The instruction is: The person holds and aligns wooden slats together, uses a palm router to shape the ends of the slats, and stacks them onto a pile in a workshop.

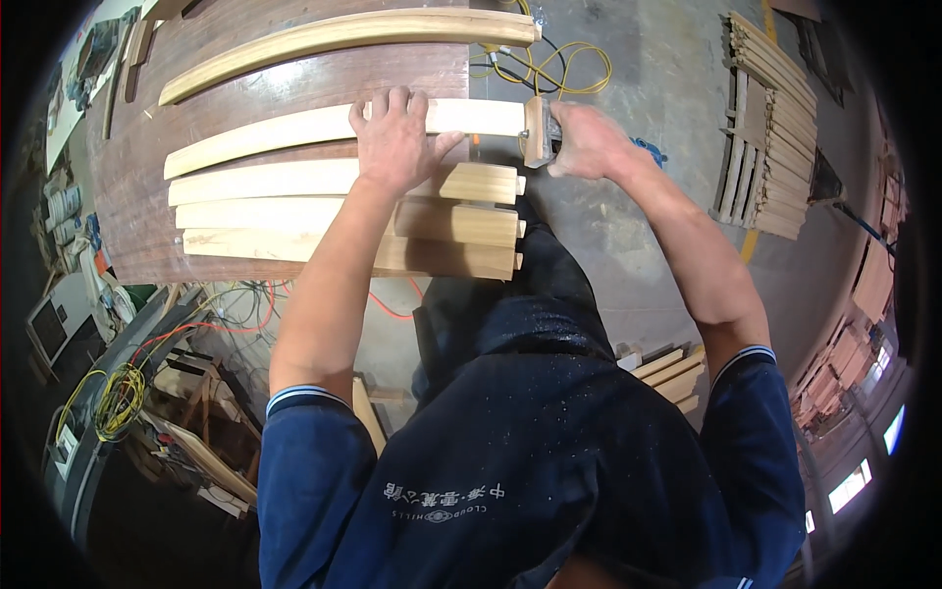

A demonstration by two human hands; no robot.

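My left hand [394,142] lies flat, fingers spread, on a pale curved wooden slat [265,131] that rests on a dark brown wooden table [177,98]. My right hand [587,140] grips a small tool behind a short wooden block [536,131] that is pressed against the right end of that slat. Three more curved slats [294,211] lie side by side just nearer to me, with short tenons at their right ends. One further slat [343,36] lies apart at the far side of the table.
Yellow cable [564,61] coils on the concrete floor beyond the table end. A stack of similar slats [770,128] sits on the floor at the right. More wood pieces [672,371] lie by my right elbow. Red and yellow cables [128,393] and clutter fill the lower left.
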